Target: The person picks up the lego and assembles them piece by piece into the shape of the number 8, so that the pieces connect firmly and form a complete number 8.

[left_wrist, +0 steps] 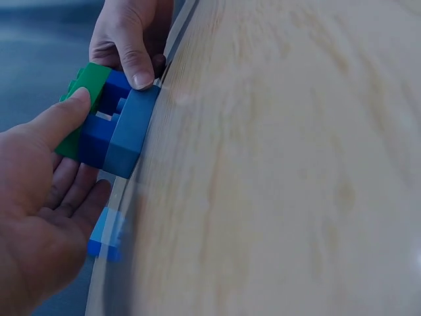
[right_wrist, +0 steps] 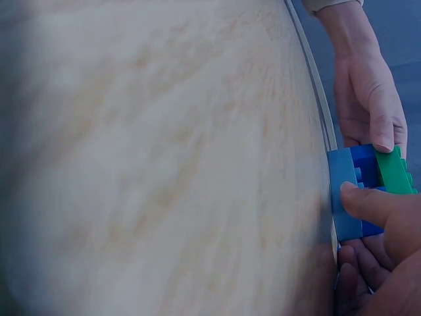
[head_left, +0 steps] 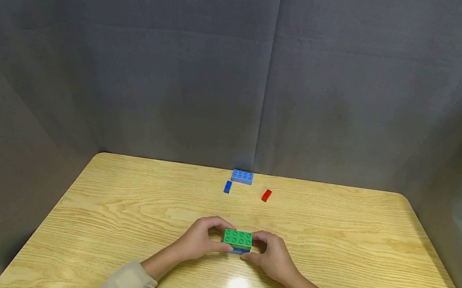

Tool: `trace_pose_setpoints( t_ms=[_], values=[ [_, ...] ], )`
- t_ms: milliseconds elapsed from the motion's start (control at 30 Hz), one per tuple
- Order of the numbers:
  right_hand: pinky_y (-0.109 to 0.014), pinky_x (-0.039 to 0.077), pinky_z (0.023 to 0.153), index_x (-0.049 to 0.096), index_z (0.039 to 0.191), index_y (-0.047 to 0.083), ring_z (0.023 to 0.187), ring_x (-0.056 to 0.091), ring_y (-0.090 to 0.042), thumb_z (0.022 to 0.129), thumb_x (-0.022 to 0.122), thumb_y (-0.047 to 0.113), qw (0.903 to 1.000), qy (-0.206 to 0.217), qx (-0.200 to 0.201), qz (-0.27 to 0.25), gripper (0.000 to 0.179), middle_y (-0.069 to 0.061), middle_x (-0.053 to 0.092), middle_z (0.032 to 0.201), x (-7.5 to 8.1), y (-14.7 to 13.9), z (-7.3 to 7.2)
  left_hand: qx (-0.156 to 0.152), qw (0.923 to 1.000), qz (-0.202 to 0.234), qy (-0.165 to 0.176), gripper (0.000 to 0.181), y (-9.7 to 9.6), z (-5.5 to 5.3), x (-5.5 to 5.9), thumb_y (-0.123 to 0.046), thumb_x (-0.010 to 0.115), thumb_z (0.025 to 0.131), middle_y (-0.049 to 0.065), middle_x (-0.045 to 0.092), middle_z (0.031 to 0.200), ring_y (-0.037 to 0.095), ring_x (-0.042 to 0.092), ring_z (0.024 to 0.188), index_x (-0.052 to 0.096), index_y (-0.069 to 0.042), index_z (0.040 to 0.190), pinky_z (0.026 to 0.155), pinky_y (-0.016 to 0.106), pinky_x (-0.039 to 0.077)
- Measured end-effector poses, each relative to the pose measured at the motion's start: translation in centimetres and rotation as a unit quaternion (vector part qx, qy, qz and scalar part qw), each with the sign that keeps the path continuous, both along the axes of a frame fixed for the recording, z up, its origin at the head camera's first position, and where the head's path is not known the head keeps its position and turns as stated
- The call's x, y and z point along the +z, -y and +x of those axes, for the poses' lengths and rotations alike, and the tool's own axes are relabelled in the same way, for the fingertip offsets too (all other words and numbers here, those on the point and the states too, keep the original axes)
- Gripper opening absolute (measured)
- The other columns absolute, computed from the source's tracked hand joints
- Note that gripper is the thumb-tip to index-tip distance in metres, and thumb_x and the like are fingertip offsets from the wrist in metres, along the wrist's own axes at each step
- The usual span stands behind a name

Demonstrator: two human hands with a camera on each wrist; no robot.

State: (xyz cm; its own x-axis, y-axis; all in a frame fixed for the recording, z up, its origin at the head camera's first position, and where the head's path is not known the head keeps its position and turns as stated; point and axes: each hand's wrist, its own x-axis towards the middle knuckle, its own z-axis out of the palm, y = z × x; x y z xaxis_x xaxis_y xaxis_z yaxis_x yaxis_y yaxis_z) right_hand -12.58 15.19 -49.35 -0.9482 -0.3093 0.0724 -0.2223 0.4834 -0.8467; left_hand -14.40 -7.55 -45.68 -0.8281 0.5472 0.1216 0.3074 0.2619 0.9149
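Observation:
At the near middle of the table stands a stack of toy building bricks. A green brick [head_left: 238, 238] with studs on its face is on top. Two dark blue bricks, a nearer one [left_wrist: 95, 141] and a farther one [left_wrist: 117, 82], sit under it with a gap between them. The bottom layer is a lighter blue brick [left_wrist: 133, 131]. My left hand [head_left: 196, 241] pinches the green brick from the left, thumb on its near side. From the right, my right hand [head_left: 274, 257] grips the lighter blue base, its thumb on the near side.
Beyond the stack, a studded light blue brick [head_left: 242, 178] lies by the table's far edge. A small dark blue brick [head_left: 228, 187] and a small red brick [head_left: 266, 195] lie in front of it. Grey curtains [head_left: 177, 85] surround the wooden table [head_left: 353, 234].

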Motion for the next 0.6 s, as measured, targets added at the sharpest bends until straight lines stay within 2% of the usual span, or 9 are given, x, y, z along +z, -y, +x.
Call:
trace_pose_setpoints(
  t_ms=[100,400,500,600],
  values=[
    [-0.026,0.051,0.083,0.068,0.100,0.014,0.094,0.062,-0.013,0.070,0.083,0.014,1.0000,0.000,-0.002,0.000,0.033,0.006,0.066,0.098,-0.01,0.07,-0.02,-0.002,0.9999,0.006,0.015,0.036,0.13,0.07,0.16,-0.007,0.077,0.076,0.007,0.065,0.103,0.023,0.061,0.093,0.065,-0.006,0.109,0.088,0.044,0.049],
    [-0.025,0.050,0.084,0.068,0.100,0.015,0.096,0.061,-0.012,0.071,0.083,0.015,0.9999,-0.008,-0.003,0.006,0.033,0.007,0.066,0.099,-0.06,0.06,-0.12,-0.007,0.9991,0.032,0.027,0.034,0.17,-0.01,-0.11,-0.006,0.076,0.077,0.009,0.064,0.103,0.025,0.061,0.094,0.065,-0.004,0.109,0.088,0.044,0.049],
    [-0.026,0.050,0.086,0.068,0.102,0.016,0.098,0.061,-0.013,0.072,0.082,0.018,0.9999,-0.008,0.007,0.010,0.033,0.007,0.065,0.100,-0.01,-0.20,-0.13,-0.005,0.9990,0.033,0.029,0.033,0.08,0.01,-0.13,-0.005,0.076,0.077,0.009,0.063,0.103,0.025,0.062,0.094,0.065,-0.004,0.108,0.087,0.043,0.050],
    [-0.030,0.049,0.090,0.066,0.105,0.016,0.101,0.060,-0.013,0.074,0.080,0.023,0.9994,0.007,0.033,0.011,0.035,0.006,0.064,0.104,0.23,-0.57,-0.27,-0.003,0.9990,0.031,0.031,0.033,0.07,0.02,-0.12,-0.005,0.076,0.076,0.008,0.063,0.103,0.025,0.062,0.093,0.065,-0.004,0.108,0.087,0.042,0.050]
  ],
)
